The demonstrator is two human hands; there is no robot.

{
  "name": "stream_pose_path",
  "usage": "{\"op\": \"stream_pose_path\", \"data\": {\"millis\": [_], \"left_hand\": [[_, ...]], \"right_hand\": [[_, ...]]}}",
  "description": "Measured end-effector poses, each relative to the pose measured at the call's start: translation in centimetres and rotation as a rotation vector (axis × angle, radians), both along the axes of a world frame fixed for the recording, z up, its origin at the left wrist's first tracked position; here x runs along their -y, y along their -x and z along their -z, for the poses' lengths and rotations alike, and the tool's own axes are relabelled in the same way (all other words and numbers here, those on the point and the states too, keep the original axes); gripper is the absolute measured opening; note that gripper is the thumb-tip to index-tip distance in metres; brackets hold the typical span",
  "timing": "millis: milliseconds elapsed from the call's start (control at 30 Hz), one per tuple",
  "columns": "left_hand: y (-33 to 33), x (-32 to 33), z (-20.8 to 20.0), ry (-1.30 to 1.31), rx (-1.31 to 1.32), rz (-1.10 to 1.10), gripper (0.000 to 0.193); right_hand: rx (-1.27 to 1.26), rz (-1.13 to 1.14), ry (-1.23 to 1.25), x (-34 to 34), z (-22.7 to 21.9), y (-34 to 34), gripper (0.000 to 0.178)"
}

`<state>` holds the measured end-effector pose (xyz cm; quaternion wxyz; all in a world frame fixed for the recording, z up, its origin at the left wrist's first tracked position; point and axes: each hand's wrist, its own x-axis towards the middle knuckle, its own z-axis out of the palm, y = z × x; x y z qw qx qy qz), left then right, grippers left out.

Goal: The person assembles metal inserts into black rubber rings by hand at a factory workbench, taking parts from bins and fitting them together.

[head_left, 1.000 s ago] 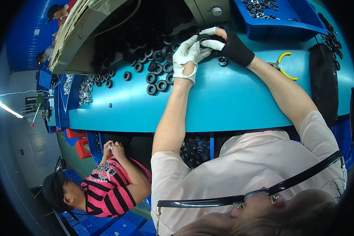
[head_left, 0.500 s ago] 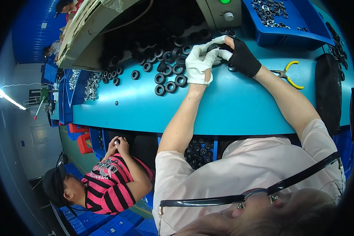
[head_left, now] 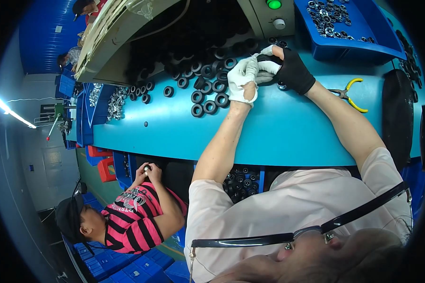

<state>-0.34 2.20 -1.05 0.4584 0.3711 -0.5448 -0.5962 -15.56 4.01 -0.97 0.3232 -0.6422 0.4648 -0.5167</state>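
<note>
- Black ring-shaped part (head_left: pixel 268 60), pinched between both hands above the far side of the blue tabletop (head_left: pixel 288 127), mostly covered by fingers.
- Left hand (head_left: pixel 243 79) in a white glove, fingers curled closed around the part's near side.
- Right hand (head_left: pixel 292 70) in a black glove with white fingertips, closed on the same part from the right, touching the left hand.
- Loose black rings (head_left: pixel 208 96) scattered on the tabletop just left of the left hand, several lying flat in a small cluster, more trailing away toward a dark heap (head_left: pixel 193 42) at the far edge.
- Yellow-handled pliers (head_left: pixel 347 93) lying flat on the tabletop, right of the right forearm, apart from it.
- Blue bin (head_left: pixel 363 45) of small metal pieces at the far right corner.
- Grey control box with a green button (head_left: pixel 274 4) behind the hands.
- Further black rings in a bin (head_left: pixel 243 179) under the tabletop's near edge.
- Person in a red-and-black striped shirt (head_left: pixel 137 221) seated lower left, well apart.
</note>
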Motion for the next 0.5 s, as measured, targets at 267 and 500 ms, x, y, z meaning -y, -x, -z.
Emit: {"op": "stream_pose_path", "data": {"millis": [267, 500], "left_hand": [[-0.3, 0.0, -1.2, -0.232, -0.107, -0.010, 0.033], [0.1, 0.3, -1.3, -0.065, 0.044, -0.078, 0.025]], "right_hand": [[0.146, -0.115, -0.105, -0.4, -0.2, 0.4, 0.043], [0.091, -0.132, -0.104, -0.2, -0.3, 0.2, 0.036]]}}
